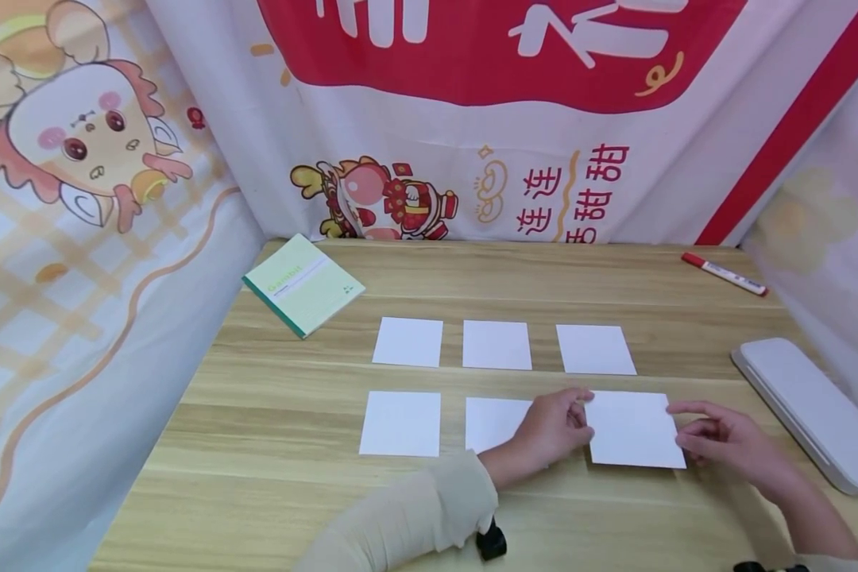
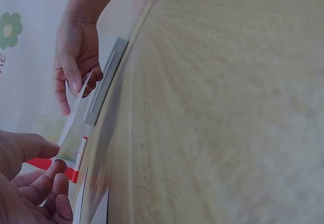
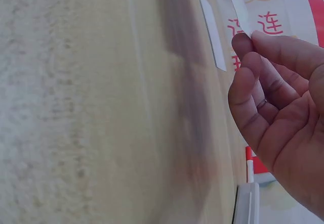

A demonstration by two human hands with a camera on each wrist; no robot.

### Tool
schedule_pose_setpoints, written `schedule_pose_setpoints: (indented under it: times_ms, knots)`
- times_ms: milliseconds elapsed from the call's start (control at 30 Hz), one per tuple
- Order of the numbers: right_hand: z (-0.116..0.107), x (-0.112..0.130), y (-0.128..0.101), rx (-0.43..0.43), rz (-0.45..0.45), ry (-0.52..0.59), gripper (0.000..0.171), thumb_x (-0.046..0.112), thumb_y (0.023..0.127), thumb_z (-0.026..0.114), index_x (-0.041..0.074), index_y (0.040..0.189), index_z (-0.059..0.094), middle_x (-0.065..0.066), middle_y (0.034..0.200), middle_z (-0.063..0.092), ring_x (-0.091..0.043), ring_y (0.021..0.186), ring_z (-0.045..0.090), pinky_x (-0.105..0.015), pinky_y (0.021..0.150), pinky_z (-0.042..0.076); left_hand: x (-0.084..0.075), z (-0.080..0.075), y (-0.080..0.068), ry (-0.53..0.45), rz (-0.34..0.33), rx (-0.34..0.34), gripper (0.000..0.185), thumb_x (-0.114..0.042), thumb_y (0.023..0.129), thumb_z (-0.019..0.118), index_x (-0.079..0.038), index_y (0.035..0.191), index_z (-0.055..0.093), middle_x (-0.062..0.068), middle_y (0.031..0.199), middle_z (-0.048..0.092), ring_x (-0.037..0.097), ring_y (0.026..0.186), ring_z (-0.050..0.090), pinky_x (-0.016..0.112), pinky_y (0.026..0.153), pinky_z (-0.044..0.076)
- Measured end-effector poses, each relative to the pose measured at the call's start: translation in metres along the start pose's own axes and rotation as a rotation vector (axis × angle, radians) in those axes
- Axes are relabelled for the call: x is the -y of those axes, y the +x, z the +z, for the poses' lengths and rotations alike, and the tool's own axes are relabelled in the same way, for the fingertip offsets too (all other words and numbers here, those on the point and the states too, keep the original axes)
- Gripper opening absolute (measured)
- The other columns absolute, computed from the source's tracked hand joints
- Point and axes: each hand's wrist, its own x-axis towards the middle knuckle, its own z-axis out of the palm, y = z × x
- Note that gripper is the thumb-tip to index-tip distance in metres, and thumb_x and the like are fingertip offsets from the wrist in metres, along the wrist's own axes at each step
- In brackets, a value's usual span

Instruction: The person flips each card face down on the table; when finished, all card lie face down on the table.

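Holding one white paper square [image 1: 632, 429] by both side edges, the person has it low over the wooden counter [image 1: 272, 445] at the 3 o'clock end of the near row. Step in hand, as judged: setting the sixth square into a grid of two rows by three. Left hand [image 1: 554, 429]: fingers curled, pinching the square's 9 o'clock edge, and lying over the right part of the near-middle square [image 1: 492, 423]. Right hand [image 1: 722, 441]: thumb and fingers pinching the 3 o'clock edge; the right wrist view shows fingertips closed on a thin white sheet edge. The wrist views show the square lifted off the counter, not lying flat. Next move, as judged: calls for levelling the square, lining its far edge with its row-mates and keeping a gap like the others before letting go; it looks somewhat larger or nearer than the rest, so spacing needs care. Count: paper squares, six — three in the far row [image 1: 496, 345], two lying in the near row, one in hand. Notebook, green-covered [image 1: 303, 283], one, at 10 o'clock. Marker, red-capped [image 1: 724, 273], one, at 2 o'clock. Flat white case [image 1: 815, 409], one, at 3 o'clock. Printed fabric backdrop [image 1: 472, 159] encloses the counter.
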Motion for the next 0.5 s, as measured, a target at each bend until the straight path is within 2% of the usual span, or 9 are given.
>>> schedule_pose_setpoints:
  times_ms: [167,267,333,400,500]
  knots:
    - [0.005,-0.004,0.004,0.020,0.005,-0.015,0.035,-0.001,0.088,0.058,0.003,0.122,0.051,-0.007,0.082,0.067,-0.017,0.061,0.059,-0.033,0.050,0.050,0.001,-0.001,0.000,0.221,0.044,0.026,0.038,-0.010,0.081,0.069,-0.009,0.119,0.062,-0.016,0.067,0.055,-0.006,0.059,0.047,0.008,0.061,0.038]
    - [0.008,-0.004,0.006,0.013,0.017,-0.065,0.036,0.001,0.087,0.060,-0.005,0.121,0.048,-0.008,0.080,0.066,-0.017,0.059,0.057,-0.033,0.048,0.048,0.002,-0.001,0.001,0.337,0.072,0.042,0.019,-0.012,0.081,0.067,-0.013,0.100,0.066,-0.017,0.064,0.052,-0.005,0.058,0.045,0.008,0.057,0.036]
    - [0.009,-0.004,0.007,0.007,0.040,-0.109,0.038,0.004,0.087,0.061,-0.007,0.121,0.048,-0.007,0.080,0.065,-0.017,0.059,0.057,-0.032,0.048,0.048,0.002,-0.001,0.003,0.392,0.087,0.054,0.006,-0.012,0.080,0.066,-0.015,0.083,0.062,-0.016,0.061,0.050,-0.002,0.055,0.044,0.010,0.052,0.035]
    - [0.011,-0.004,0.009,-0.003,0.069,-0.151,0.040,0.007,0.087,0.063,-0.008,0.121,0.048,-0.007,0.080,0.065,-0.016,0.059,0.056,-0.031,0.049,0.048,0.002,-0.001,0.004,0.446,0.101,0.059,0.012,-0.012,0.079,0.065,-0.016,0.073,0.056,-0.015,0.058,0.047,-0.001,0.053,0.043,0.012,0.049,0.033]
    - [0.012,-0.002,0.011,-0.006,0.122,-0.192,0.043,0.011,0.086,0.064,-0.007,0.122,0.050,-0.008,0.081,0.064,-0.015,0.059,0.056,-0.030,0.051,0.048,0.000,-0.001,0.006,0.510,0.104,0.074,0.016,-0.012,0.077,0.065,-0.017,0.068,0.051,-0.013,0.058,0.046,0.002,0.053,0.043,0.014,0.047,0.032]
